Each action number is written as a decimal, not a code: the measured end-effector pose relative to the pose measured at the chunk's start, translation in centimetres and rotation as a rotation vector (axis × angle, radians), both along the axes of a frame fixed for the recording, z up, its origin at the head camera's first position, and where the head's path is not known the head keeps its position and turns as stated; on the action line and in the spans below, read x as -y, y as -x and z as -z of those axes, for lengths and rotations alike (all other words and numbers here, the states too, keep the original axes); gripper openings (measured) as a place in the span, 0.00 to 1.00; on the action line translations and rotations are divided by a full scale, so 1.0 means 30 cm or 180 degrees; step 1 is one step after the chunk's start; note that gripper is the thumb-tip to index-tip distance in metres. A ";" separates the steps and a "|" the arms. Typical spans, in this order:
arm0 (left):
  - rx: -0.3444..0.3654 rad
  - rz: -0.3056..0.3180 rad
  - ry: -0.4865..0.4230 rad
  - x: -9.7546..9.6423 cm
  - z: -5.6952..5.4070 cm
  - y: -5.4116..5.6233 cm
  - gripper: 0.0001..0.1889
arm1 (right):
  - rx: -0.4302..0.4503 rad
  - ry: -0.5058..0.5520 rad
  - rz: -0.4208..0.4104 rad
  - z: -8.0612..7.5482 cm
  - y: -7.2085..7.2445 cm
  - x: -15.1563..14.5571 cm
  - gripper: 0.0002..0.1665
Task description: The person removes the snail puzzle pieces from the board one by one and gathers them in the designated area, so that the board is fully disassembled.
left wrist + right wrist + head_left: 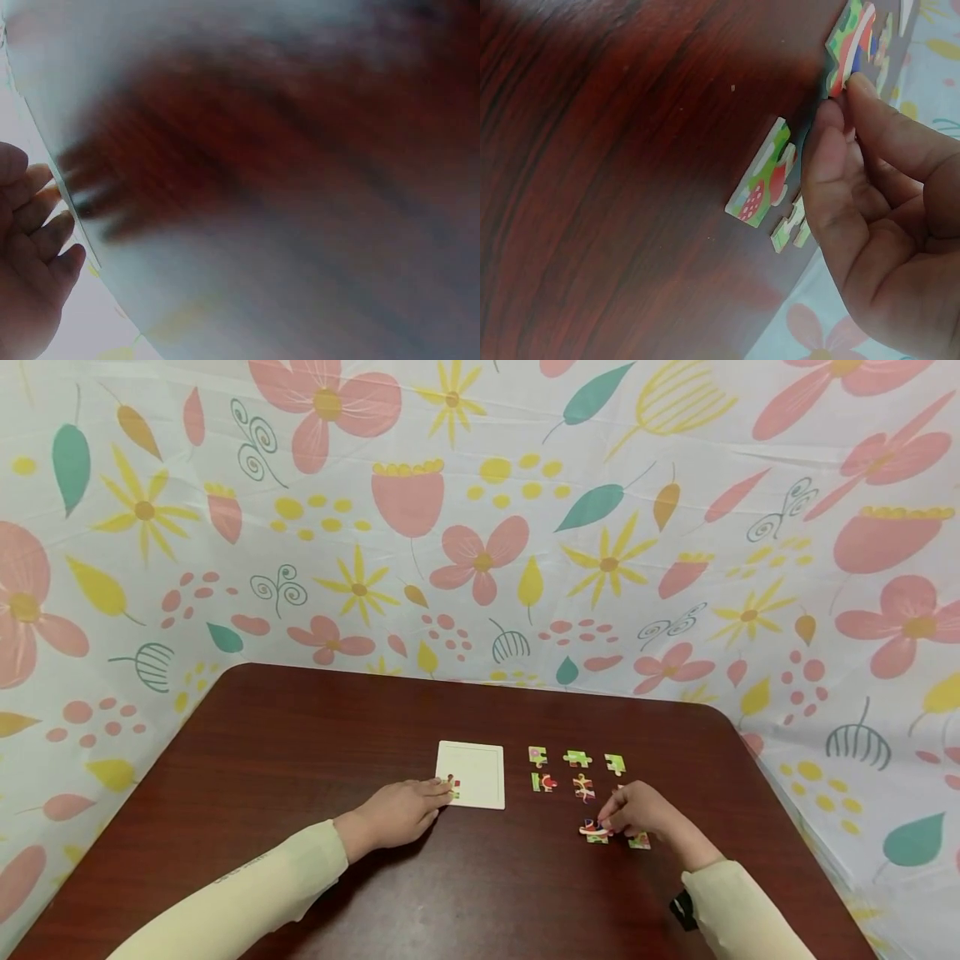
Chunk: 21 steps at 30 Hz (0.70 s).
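My left hand (401,812) lies with fairly straight fingers on the left edge of a white square puzzle tray (480,777). By its fingertips, a puzzle piece (455,787) sits in the tray's lower left corner. My right hand (643,814) pinches a red, white and blue puzzle piece (849,51) between thumb and fingertips, low over the table. Just beside that hand lies a green piece with a red spotted patch (759,184). In the left wrist view the left hand (34,255) shows at the edge; much else there is blurred.
Several loose puzzle pieces, among them a green one (577,758) and a red and green one (543,782), lie in rows right of the tray on the dark wooden table (337,727). A flowered cloth (480,485) hangs behind and around the table.
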State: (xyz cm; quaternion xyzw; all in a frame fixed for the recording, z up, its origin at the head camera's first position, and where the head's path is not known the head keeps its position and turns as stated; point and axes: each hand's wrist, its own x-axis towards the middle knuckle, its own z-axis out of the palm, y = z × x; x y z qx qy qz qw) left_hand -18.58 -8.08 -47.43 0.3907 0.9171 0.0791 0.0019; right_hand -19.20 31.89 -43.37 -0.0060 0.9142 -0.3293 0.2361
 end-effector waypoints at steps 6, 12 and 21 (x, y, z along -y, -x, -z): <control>-0.0013 0.0034 -0.0002 -0.009 -0.005 0.003 0.18 | -0.0039 -0.0075 0.0047 0.005 0.001 0.007 0.05; 0.0061 0.0032 -0.0003 -0.007 -0.007 0.007 0.19 | -0.0050 -0.0086 0.0051 0.010 0.004 0.007 0.05; 0.0011 0.0047 -0.0008 -0.008 -0.011 0.009 0.18 | -0.0067 -0.0078 0.0055 0.013 -0.002 0.015 0.06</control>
